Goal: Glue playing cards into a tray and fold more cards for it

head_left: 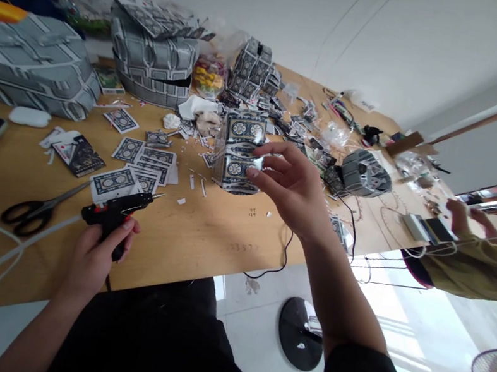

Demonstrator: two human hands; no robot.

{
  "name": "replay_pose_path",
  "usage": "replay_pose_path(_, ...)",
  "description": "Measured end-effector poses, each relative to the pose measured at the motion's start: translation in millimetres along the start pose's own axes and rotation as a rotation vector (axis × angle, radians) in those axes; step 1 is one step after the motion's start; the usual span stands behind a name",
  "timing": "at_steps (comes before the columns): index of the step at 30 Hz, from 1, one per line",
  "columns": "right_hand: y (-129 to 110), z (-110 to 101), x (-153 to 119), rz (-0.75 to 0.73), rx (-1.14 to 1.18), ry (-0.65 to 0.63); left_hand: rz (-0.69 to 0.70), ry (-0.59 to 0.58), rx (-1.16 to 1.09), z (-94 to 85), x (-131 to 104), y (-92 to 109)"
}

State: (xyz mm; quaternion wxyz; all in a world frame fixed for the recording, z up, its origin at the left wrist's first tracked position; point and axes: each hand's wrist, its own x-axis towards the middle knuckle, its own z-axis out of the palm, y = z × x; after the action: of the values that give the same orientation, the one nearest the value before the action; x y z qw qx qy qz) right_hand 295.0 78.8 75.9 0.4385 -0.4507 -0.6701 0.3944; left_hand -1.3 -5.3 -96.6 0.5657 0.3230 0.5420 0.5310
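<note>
Card piece (239,153) is over the table (200,241), right of the loose cards (154,163), its edge pinched by your right hand (293,191); your left hand (95,252) grips the glue gun (115,212), near the scissors (38,211).

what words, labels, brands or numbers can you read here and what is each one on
"357", faint, on the table near its front edge; another digit may follow.
Small dark marks on the table just above that: too small to read surely.
Card box: print too small to read.
Glue gun and held card piece: no readable words.
</note>
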Motion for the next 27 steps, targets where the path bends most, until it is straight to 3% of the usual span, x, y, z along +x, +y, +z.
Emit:
replay_pose_path(5, 0.4, -1.9, -0.8, -0.073, 0.005, 0.034, 0.012, -0.012, 0.036, 0.9, 0.0, -0.2)
replay_pose_path(13, 11.9, -7.9, -6.6, -0.02, -0.023, 0.161, 0.022, -0.025, 0.019, -1.0, 0.9, -6.4)
replay_pose_path(18, 15.5, -11.5, -6.9, 0.058, 0.023, 0.166, 0.008, -0.031, 0.018, -1.1, 1.2, -4.2)
replay_pose_path(27, -7.8, -11.6, -12.7, 0.004, -0.058, 0.08, -0.009, -0.046, 0.037, -1.1, 1.4, -4.4)
